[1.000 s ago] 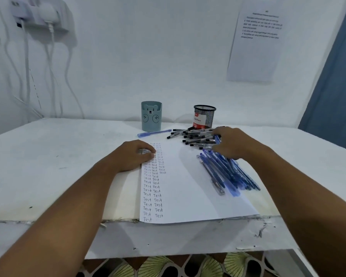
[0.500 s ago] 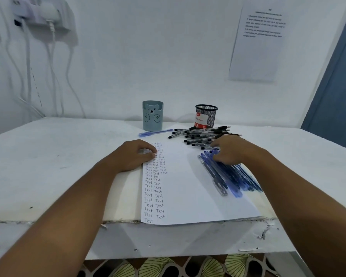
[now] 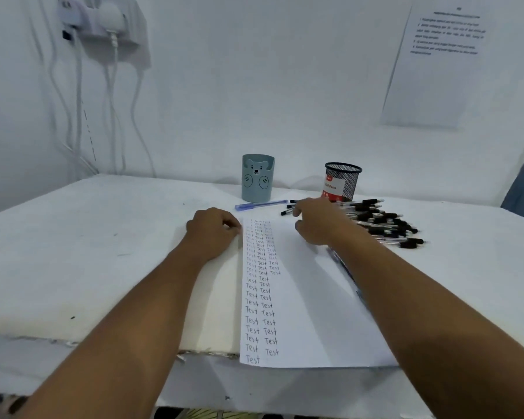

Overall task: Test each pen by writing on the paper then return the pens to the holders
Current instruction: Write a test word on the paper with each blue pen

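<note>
The left hand (image 3: 214, 234) rests with curled fingers on the left edge of the paper (image 3: 309, 297), pinning it to the desk (image 3: 88, 252). The right hand (image 3: 318, 222) reaches over the far end of the sheet toward the black pens (image 3: 384, 223); whether its fingers already pinch one cannot be told, since the hand hides its own fingertips. A single blue pen (image 3: 260, 205) lies just near the bear holder (image 3: 257, 178), and the mesh holder (image 3: 342, 182) stands to its right, behind the black heap. More blue pens (image 3: 342, 264) show only partly under the right forearm. To do this step well, it seems best to lift one pen clear by its barrel without dragging its neighbours, keep the sheet pinned, and write in the blank area right of the "Test" columns.
</note>
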Motion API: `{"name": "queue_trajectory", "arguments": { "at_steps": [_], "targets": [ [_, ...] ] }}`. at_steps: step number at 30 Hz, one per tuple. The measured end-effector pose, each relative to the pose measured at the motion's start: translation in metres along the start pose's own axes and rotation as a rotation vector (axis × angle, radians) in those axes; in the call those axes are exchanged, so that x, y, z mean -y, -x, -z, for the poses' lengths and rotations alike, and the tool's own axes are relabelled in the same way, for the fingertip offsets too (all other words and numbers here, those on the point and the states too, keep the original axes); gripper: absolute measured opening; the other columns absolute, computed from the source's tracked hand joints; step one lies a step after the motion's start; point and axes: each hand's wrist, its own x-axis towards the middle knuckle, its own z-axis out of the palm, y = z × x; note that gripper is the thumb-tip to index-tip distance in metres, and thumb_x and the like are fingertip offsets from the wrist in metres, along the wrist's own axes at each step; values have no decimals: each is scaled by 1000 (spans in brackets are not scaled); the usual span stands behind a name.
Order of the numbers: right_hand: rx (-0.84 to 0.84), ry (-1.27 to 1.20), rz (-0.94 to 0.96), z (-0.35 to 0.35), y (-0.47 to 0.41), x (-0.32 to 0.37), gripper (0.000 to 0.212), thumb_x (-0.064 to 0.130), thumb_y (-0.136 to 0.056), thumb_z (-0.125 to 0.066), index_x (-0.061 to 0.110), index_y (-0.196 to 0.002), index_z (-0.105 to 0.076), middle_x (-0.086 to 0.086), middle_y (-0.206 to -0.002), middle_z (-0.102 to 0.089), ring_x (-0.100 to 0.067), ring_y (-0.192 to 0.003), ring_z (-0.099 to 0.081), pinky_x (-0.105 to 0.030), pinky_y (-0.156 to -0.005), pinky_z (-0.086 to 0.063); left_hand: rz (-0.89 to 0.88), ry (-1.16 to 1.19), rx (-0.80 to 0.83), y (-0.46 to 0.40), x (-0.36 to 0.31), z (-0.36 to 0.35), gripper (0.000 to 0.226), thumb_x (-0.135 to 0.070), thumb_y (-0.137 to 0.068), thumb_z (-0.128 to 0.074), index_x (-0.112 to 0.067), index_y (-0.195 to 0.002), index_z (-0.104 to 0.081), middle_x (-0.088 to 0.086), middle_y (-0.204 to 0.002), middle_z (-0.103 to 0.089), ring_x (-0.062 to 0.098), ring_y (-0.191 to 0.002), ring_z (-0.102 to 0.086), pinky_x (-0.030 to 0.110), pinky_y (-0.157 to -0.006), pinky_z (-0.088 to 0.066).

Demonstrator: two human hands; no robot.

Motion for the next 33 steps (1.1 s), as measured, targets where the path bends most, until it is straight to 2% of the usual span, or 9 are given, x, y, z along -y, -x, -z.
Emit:
{"name": "queue_trajectory", "arguments": {
  "at_steps": [3,7,12,16,19,23,28,33],
  "targets": [
    [4,4,24,-11,-20,15,33,11,-95,-47,10,-126,-57,-12,-125,-59,-29,-110,-59,-38,-91,-51,32,-16,-93,-7,7,1,22,-6,-87,-57,-20,-86,-74,-1,-97,-72,19,-97,-62,35,-94,-47],
    [-1,24,48,-23,-43,31,39,5,-94,-46,12,-132,-53,-10,-128,-55,-28,-112,-57,-36,-89,-46,26,-23,-177,-17,18,3,29,5,-84,-51,-9,-92,-74,6,-98,-71,21,-93,-62,20,-82,-42],
    [-21,60,100,-36,-65,39,39,4,-93,-45,15,-130,-53,-8,-120,-55,-27,-102,-58,-34,-81,-46,10,-8,-195,-30,23,-1,28,5,-85,-51,-9,-93,-74,7,-96,-72,21,-92,-63,18,-79,-39],
    [-40,75,86,-43,-77,41,40,5,-94,-44,17,-130,-54,-10,-121,-58,-29,-105,-60,-32,-76,-43,16,11,-175,-29,21,-1,26,3,-86,-52,-9,-93,-74,6,-96,-71,20,-91,-62,21,-80,-43],
    [-60,95,73,-47,-83,44,43,4,-93,-47,19,-132,-54,-10,-121,-58,-29,-106,-60,-32,-76,-42,10,22,-165,-29,19,-2,25,1,-87,-53,-10,-93,-74,5,-97,-71,18,-90,-62,17,-76,-39],
    [-116,160,93,-50,-81,45,35,8,-93,-53,17,-127,-52,-10,-116,-54,-28,-99,-61,-32,-73,-41,-28,27,-149,-28,16,-2,23,0,-88,-54,-9,-97,-74,6,-96,-72,17,-89,-60,14,-72,-35],
    [-261,196,168,-44,-71,39,39,5,-93,-55,14,-129,-45,-12,-120,-51,-28,-88,-59,-34,-65,-42,-58,12,-181,-30,13,-2,18,-11,-90,-62,-11,-106,-69,7,-104,-65,21,-95,-60,20,-80,-37],
    [-377,238,244,-21,-50,30,43,4,-95,-49,18,-135,-40,-9,-110,-60,-28,-101,-51,-33,-65,-37,-98,19,-227,-29,6,-2,37,-20,-87,-69,-11,-122,-61,11,-123,-56,29,-112,-54,35,-96,-42]
  ]
}}
